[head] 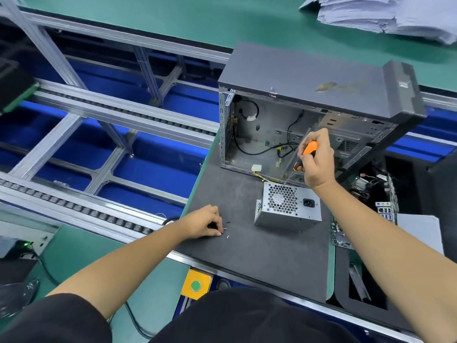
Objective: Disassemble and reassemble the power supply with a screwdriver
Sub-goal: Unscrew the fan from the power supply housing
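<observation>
Head view: right hand (317, 159) grips an orange-handled screwdriver (304, 158), tip on the upper edge of the power supply (289, 206) standing on the grey mat (247, 248) before the open computer case (309, 115). At eight o'clock from the supply, left hand (204, 222), fingertips curled together, reaches for loose screws (226, 232); whether one is pinched cannot be told. Best practice, arguably: lift one screw, seat it squarely, keep the driver upright.

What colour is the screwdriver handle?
Orange with black, seen in the head view: screwdriver held by the right hand.
</observation>
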